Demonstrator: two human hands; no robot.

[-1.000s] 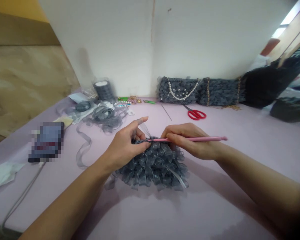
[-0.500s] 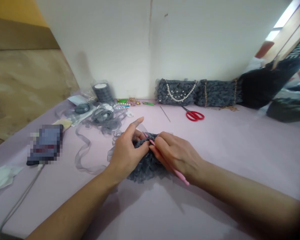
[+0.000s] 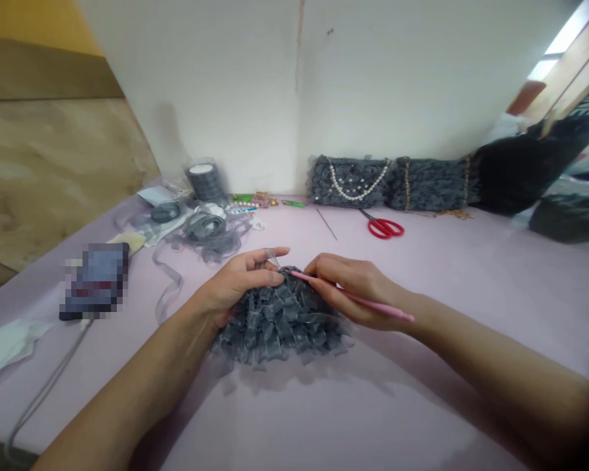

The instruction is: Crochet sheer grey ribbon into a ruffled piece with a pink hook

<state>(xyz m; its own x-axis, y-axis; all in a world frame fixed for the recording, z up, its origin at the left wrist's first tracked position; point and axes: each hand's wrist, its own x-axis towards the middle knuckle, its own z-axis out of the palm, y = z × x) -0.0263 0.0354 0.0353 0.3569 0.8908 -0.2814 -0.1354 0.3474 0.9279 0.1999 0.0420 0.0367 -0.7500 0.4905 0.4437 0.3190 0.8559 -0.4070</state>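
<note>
A ruffled grey crochet piece [image 3: 285,320] made of sheer ribbon hangs between my hands, just over the table. My left hand [image 3: 245,278] pinches its upper left edge, with the ribbon looped over the stretched index finger. In my right hand [image 3: 348,284] is a pink crochet hook [image 3: 368,302], its handle slanting down to the right and its tip at the top edge of the piece. The hook's very end is hidden in the stitches. Loose grey ribbon [image 3: 169,278] trails on the table left of my left hand.
Behind lie red-handled scissors [image 3: 385,227], a thin metal needle [image 3: 326,224] and two grey ruffled bags, one with a pearl strand [image 3: 356,195]. Ribbon spools [image 3: 205,183] and a ribbon coil [image 3: 203,226] sit back left. A blurred phone [image 3: 95,281] with a cable lies left.
The crochet piece has turned so its ruffled face shows more. My left hand has tilted flatter, and the hook's handle has swung up and to the right.
</note>
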